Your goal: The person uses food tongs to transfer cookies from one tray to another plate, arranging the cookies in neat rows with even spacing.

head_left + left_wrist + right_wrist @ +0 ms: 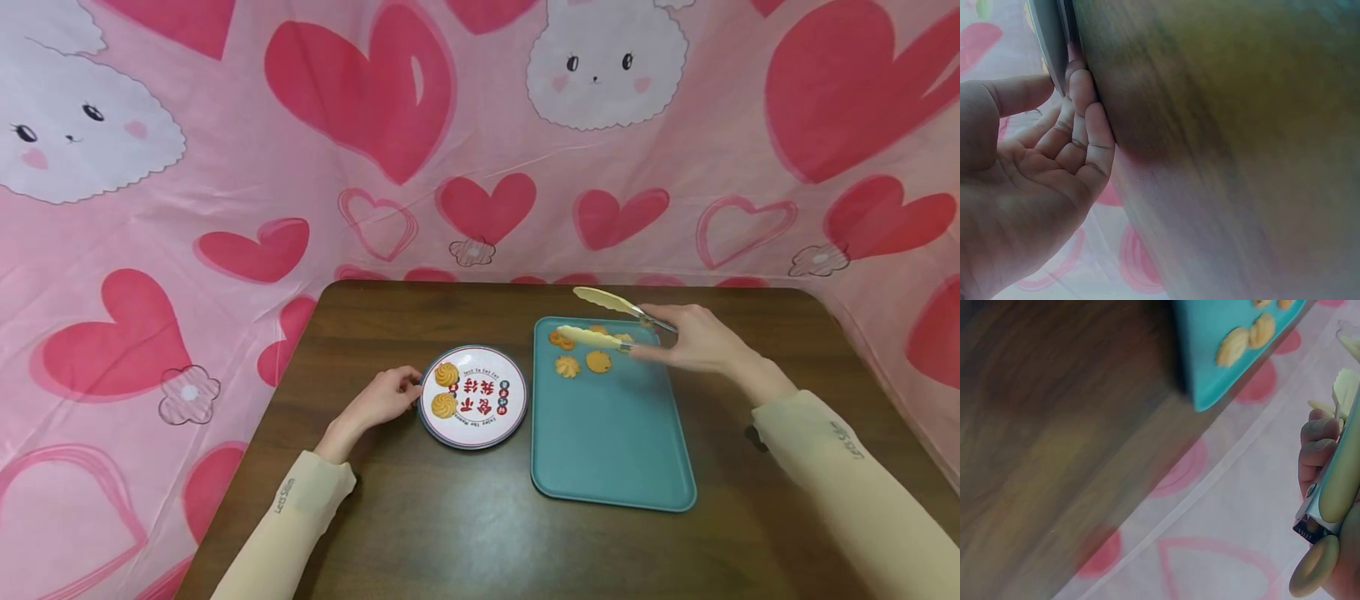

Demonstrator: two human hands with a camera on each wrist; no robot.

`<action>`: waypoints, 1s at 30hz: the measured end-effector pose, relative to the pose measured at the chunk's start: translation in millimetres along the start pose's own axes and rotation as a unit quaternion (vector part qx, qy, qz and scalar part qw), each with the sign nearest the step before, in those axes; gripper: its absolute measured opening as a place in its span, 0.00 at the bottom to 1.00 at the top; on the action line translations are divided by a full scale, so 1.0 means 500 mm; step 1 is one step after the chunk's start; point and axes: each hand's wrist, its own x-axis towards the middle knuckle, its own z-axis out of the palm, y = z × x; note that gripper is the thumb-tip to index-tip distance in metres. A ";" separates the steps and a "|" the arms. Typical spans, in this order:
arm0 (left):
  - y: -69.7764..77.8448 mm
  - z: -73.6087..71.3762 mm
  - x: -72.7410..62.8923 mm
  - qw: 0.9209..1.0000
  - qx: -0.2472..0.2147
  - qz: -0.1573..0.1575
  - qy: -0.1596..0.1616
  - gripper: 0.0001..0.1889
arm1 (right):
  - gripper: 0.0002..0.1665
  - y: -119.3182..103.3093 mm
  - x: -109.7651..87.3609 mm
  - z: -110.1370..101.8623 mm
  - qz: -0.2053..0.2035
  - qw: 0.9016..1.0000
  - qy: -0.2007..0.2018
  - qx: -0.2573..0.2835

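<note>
My left hand [386, 396] holds the left rim of a round white plate [456, 433], its thumb on the edge and fingers curled beneath in the left wrist view. Two swirled cookies, an upper cookie [447, 374] and a lower cookie [443, 406], lie on the plate's left side. My right hand [697, 337] grips tongs [609, 301] with pale yellow tips, spread apart over the far end of a teal tray [607, 450]. Below the tips lie several cookies, among them a flower-shaped cookie [567, 367] and a round cookie [598, 361]. The tongs partly hide others.
Plate and tray stand side by side on a dark wooden table [420, 517], with a narrow gap between them. Behind the table hangs a pink cloth [517, 150] printed with hearts and rabbit faces.
</note>
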 end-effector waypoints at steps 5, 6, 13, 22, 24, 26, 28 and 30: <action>0.001 0.000 -0.001 1.000 0.003 0.003 0.003 0.15 | 0.52 0.029 -0.024 -0.007 0.029 1.000 0.002 0.008; 0.001 0.000 -0.001 1.000 0.003 0.003 0.003 0.15 | 0.52 0.035 -0.029 -0.007 0.033 0.999 0.004 0.012; 0.000 0.000 -0.001 1.000 0.005 0.001 0.002 0.15 | 0.51 0.065 -0.054 -0.005 0.048 0.999 0.001 0.012; 0.001 0.000 -0.002 1.000 0.003 -0.001 0.001 0.15 | 0.50 0.099 -0.077 0.009 0.084 0.996 -0.015 0.008; 0.002 -0.001 -0.002 1.000 0.003 -0.003 0.001 0.15 | 0.50 0.104 -0.081 0.012 0.083 0.996 -0.017 0.006; 0.002 -0.001 -0.002 1.000 0.003 -0.004 0.001 0.16 | 0.50 0.111 -0.086 0.014 0.085 0.996 -0.020 0.005; 0.002 0.000 -0.001 1.000 0.004 -0.005 0.001 0.16 | 0.50 0.115 -0.090 0.015 0.085 0.996 -0.026 0.004; 0.001 0.000 -0.001 1.000 0.005 -0.006 0.000 0.16 | 0.51 0.119 -0.094 0.017 0.088 0.996 -0.034 0.004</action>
